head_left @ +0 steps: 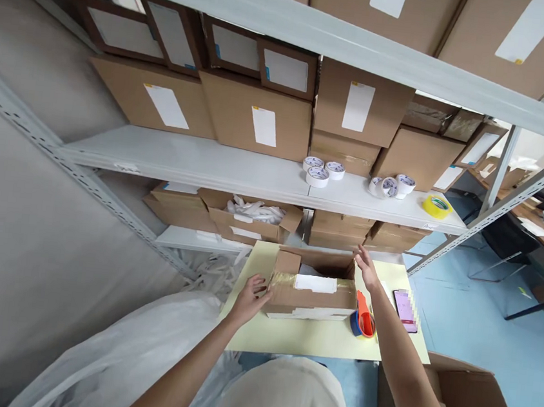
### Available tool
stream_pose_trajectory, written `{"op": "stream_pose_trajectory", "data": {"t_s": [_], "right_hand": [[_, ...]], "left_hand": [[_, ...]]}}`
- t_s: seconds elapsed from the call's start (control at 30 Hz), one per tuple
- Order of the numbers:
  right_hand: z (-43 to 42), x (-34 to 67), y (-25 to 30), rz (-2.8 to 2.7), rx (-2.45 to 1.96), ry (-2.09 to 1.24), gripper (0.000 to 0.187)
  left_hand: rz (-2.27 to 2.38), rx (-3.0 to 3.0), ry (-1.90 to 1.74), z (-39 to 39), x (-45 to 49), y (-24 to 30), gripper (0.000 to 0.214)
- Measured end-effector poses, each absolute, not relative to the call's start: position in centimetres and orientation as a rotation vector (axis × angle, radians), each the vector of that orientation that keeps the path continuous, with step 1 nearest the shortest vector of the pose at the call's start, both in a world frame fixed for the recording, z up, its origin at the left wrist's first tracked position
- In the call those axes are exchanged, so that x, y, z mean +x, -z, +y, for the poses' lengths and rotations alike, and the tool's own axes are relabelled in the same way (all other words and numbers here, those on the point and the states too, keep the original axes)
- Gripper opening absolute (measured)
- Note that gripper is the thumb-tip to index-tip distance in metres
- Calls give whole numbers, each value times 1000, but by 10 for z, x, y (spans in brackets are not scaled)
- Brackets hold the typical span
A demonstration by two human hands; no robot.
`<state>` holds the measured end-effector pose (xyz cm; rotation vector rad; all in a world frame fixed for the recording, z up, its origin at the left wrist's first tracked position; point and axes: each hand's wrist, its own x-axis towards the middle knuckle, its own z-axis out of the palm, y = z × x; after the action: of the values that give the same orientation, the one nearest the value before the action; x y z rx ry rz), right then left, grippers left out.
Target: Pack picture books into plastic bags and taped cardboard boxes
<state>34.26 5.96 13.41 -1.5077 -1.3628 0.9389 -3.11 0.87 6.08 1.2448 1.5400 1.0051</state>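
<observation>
A cardboard box (310,300) with a white label stands on the pale yellow tabletop (258,338), its top partly open and something pale inside. At its left side is my left hand (251,298), fingers spread, the tips at or close to the box's left corner. My right hand (366,267) reaches to the far right corner, its fingers apart beside the raised edge; whether they touch it I cannot tell. An orange-and-blue tape dispenser (363,320) lies right of the box, near my right forearm. Farther right is a phone (405,310) with a lit screen.
Above the table, a grey metal shelf (237,164) holds labelled boxes, white tape rolls (317,176) and a yellow tape roll (437,206). An open carton (479,406) stands on the floor at right. White plastic sheeting (140,351) bulges at left.
</observation>
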Motion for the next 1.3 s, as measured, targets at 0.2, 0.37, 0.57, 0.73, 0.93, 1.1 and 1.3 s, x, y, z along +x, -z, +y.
{"op": "stream_pose_trajectory", "data": {"t_s": [0.2, 0.37, 0.57, 0.73, 0.93, 1.1, 1.3], "right_hand": [[14, 333, -112, -1684, -1624, -746, 60], [-12, 324, -115, -1754, -1766, -679, 66], [-52, 346, -104, -1510, -1952, -573, 58], [-83, 343, -63, -1419, -2478, -701, 38], [-65, 325, -46, -1328, -2747, -728, 30], [-58, 350, -66, -1231, -2714, -681, 28], [-61, 392, -129, -1174, -2257, -507, 34]], "left_hand": [[1600, 1718, -1050, 7, -28, -78, 62], [1474, 2289, -767, 14, -7, -111, 55], [1265, 2491, -477, 25, 26, -123, 58], [1249, 2524, -359, 23, 43, -117, 90], [1292, 2580, -203, 21, 45, -115, 101], [1325, 2600, -128, 21, 44, -113, 100], [1281, 2595, -151, 17, 43, -113, 102]]}}
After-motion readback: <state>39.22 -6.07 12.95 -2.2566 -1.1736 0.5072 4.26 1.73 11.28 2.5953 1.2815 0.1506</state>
